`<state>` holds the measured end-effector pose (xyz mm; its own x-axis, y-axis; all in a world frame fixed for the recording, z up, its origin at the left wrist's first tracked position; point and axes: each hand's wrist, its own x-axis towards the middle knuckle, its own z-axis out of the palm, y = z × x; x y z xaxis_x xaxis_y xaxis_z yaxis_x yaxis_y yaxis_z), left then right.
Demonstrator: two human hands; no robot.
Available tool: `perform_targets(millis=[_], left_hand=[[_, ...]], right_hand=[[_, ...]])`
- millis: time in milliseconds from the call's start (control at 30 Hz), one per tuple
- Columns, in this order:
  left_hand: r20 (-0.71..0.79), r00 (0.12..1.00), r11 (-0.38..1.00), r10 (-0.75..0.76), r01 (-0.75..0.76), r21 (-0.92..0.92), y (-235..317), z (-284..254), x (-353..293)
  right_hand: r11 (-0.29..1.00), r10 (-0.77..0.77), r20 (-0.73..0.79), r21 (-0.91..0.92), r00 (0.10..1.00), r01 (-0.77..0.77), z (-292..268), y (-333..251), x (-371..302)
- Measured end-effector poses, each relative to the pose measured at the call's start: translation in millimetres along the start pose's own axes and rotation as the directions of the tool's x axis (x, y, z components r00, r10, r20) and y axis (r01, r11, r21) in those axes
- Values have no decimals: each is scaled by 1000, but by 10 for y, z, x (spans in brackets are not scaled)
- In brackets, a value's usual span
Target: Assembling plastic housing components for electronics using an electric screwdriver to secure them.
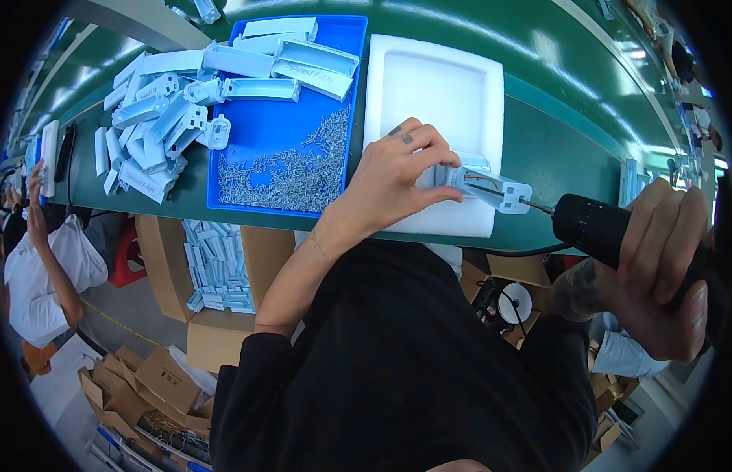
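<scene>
1. Your left hand [391,173] pinches the pale-blue plastic housing [501,192], grip closed, at the right edge of the white foam tray [493,102].
2. Your right hand's [657,263] grip wraps the black cylindrical screwdriver [588,223]; best keep its metal bit [538,208] straight.

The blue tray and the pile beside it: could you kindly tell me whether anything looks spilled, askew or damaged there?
White plastic parts lie jumbled across the left edge of the blue tray and onto the green table, which looks untidy. The loose screws appear contained, and no damage stands out.
</scene>
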<state>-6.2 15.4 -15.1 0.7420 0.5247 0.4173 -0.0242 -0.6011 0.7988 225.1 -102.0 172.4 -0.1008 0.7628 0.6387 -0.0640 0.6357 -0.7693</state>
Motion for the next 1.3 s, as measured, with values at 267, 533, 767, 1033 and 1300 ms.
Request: perform_targets(millis=[267,533,767,1033,1300], left_hand=[[3,1000,1000,3,-3,7,-16,11,-2],[11,1000,1000,-2,1,4,-4,12,4],[14,1000,1000,-21,21,12,40,3,12],[0,1000,997,9,-9,76,86,4,4],[113,985,951,127,-154,268,66,-7,-20]], right_hand=[[999,44,-4,-4,999,-44,150,-10,30],[977,43,487,162,872,-138,-383,-7,114],[982,21,307,174,952,-77,-175,118,109],[998,61,-51,-13,997,-62,276,39,93],[970,-186,-195,118,963,211,-218,-597,-282]])
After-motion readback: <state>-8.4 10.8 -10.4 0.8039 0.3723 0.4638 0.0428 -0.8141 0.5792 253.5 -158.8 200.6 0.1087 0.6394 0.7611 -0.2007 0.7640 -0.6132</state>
